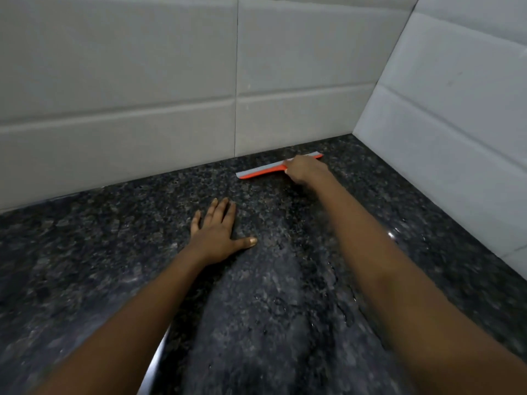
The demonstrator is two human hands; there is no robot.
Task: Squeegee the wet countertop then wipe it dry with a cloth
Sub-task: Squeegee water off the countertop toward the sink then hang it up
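Note:
An orange squeegee (261,172) with a grey rubber blade lies across the far part of the dark speckled granite countertop (119,252), close to the back wall. My right hand (306,170) grips its handle at the middle, arm stretched forward. Flat on the counter with fingers spread, my left hand (221,232) rests nearer to me, left of the squeegee. Water beads and wet streaks show on the stone under and beside my right arm. No cloth is in view.
Grey-white tiled walls (171,95) meet in a corner at the back right (353,132), closing the counter on two sides. The counter's front edge (155,363) runs near the lower left.

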